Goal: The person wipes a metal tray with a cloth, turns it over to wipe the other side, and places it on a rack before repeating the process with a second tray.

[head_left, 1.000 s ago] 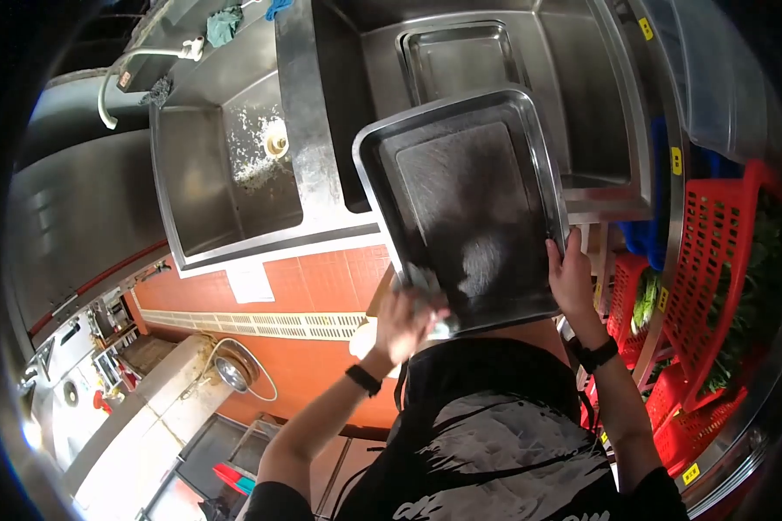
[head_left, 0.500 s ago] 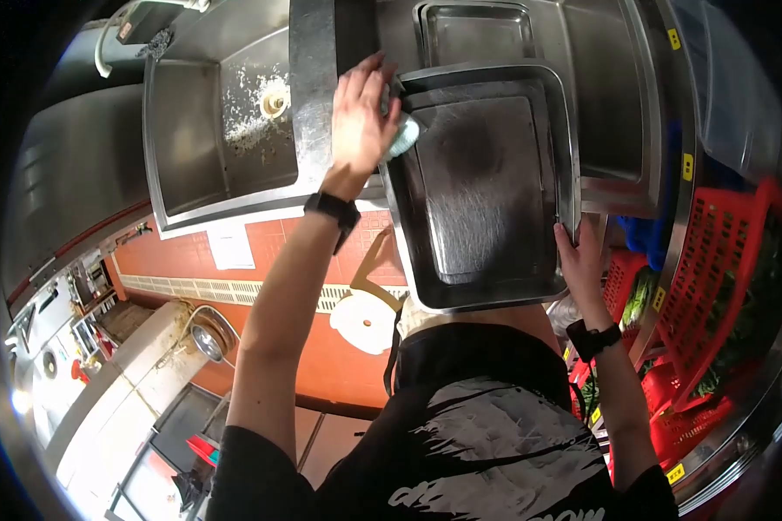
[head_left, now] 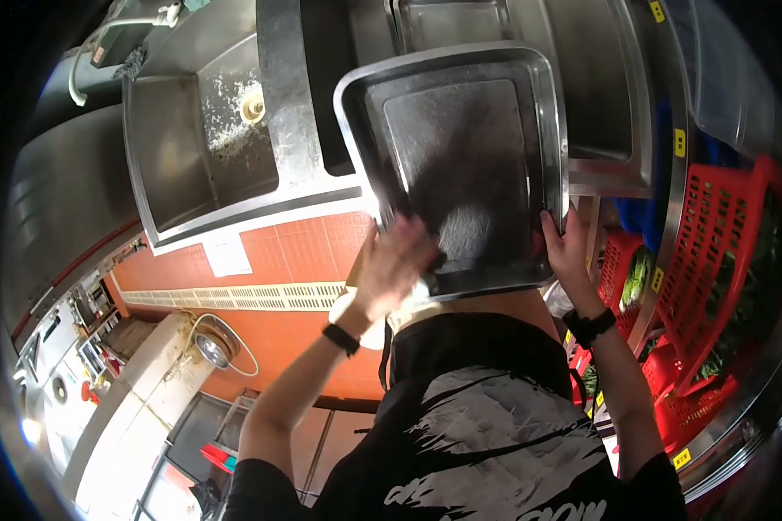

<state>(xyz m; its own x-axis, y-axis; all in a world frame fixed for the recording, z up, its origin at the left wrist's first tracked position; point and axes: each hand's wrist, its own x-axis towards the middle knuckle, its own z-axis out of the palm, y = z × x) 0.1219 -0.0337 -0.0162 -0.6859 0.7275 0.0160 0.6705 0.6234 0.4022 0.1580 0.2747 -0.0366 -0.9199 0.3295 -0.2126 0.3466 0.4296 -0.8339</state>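
A deep rectangular metal tray [head_left: 487, 122] is tilted towards me at the sink's front edge, its scratched inside facing up. My right hand [head_left: 567, 247] grips its right rim near the lower corner, thumb over the edge. My left hand [head_left: 395, 269] is at the lower left side of the tray, its fingers smeared by motion. The pale green cloth that showed under this hand earlier cannot be made out now. Another metal tray [head_left: 454, 24] lies in the sink behind.
On the left is a sink basin [head_left: 169, 148] with white scraps around its drain [head_left: 252, 106]. A metal divider [head_left: 288, 95] runs beside it. Red plastic baskets [head_left: 712, 260] with leafy greens stand at the right, below a clear plastic tub [head_left: 730, 78].
My left hand has swept from the tray's upper left corner down to its lower left side. My right hand keeps hold of the right rim. The tray has shifted slightly up and left.
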